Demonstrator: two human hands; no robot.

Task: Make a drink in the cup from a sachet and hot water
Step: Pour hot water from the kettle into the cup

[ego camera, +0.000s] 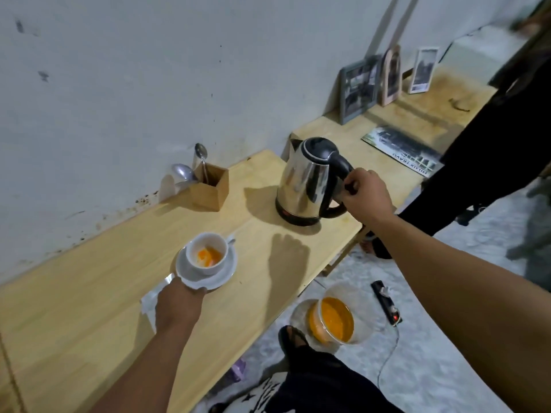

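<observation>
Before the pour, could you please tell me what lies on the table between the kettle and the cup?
In the head view, nothing stands between the kettle and the cup: only bare wooden table, crossed by a hand's shadow.

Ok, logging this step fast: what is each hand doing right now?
Left hand: closed on the rim of the saucer under the cup.
Right hand: closed on the kettle handle.
</observation>
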